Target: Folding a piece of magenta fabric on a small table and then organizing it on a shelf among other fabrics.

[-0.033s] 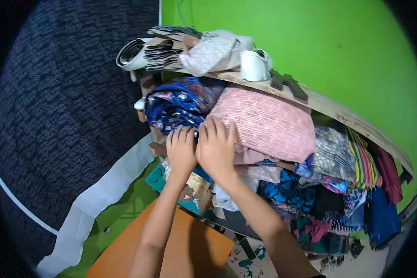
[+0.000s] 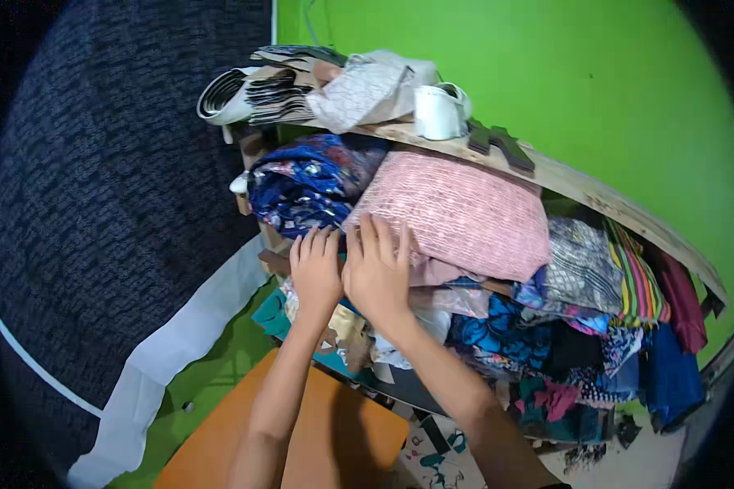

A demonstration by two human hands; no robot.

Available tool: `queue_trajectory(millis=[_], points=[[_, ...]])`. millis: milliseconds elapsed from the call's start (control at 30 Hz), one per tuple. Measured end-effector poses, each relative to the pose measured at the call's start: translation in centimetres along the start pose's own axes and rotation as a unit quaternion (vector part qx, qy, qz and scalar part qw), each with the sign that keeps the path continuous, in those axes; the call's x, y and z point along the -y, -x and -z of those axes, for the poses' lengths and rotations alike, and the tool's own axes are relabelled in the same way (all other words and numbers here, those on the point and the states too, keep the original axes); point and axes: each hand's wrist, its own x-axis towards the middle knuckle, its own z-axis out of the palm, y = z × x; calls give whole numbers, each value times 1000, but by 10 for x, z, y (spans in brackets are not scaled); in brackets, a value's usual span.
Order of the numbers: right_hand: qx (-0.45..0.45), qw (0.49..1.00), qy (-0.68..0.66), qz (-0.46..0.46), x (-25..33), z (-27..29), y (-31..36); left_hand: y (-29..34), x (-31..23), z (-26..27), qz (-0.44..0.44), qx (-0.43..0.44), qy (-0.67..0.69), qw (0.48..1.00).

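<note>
My left hand (image 2: 316, 267) lies with fingers stretched out at the lower edge of a shiny blue patterned cloth bundle (image 2: 306, 191). Close beside it, my right hand (image 2: 377, 277) has its fingers spread at the lower left edge of a folded pink knitted cloth (image 2: 461, 208). Both hands are palm down, and their undersides are hidden, so I cannot tell how firmly they touch the fabric. Both cloths sit side by side on a shelf, under a wooden top board (image 2: 575, 179).
A white cup (image 2: 440, 112), a pale crumpled cloth (image 2: 363, 94) and a white roll (image 2: 220, 96) stand on the board. Folded clothes (image 2: 583, 265) fill the right side. An orange surface (image 2: 302, 432) is below my arms; a dark textured curtain (image 2: 130, 163) hangs left.
The view has shifted slightly, with the shelf a little further left. My hands sit slightly lower against the cloths, fingers still stretched out.
</note>
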Motion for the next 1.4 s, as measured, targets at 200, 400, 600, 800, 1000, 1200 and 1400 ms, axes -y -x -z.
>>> queue_trajectory(millis=[200, 400, 600, 800, 1000, 1200, 1400], points=[[52, 996, -24, -65, -18, 29, 103, 62, -69, -3, 7, 26, 72, 997], [105, 985, 7, -134, -65, 73, 193, 118, -155, -21, -48, 109, 204, 972], [129, 966, 87, -207, -120, 140, 253, 140, -248, -32, -125, 170, 284, 935], [106, 957, 134, -235, -164, 209, 300, 156, -340, -32, -189, 194, 330, 904], [116, 942, 158, -272, -206, 276, 345, 167, -422, -15, -216, 202, 343, 892], [136, 935, 206, -255, -255, 327, 398, 183, -496, -13, -233, 163, 359, 889], [155, 920, 273, -233, -314, 365, 442, 216, -538, -22, -248, 216, 339, 881]])
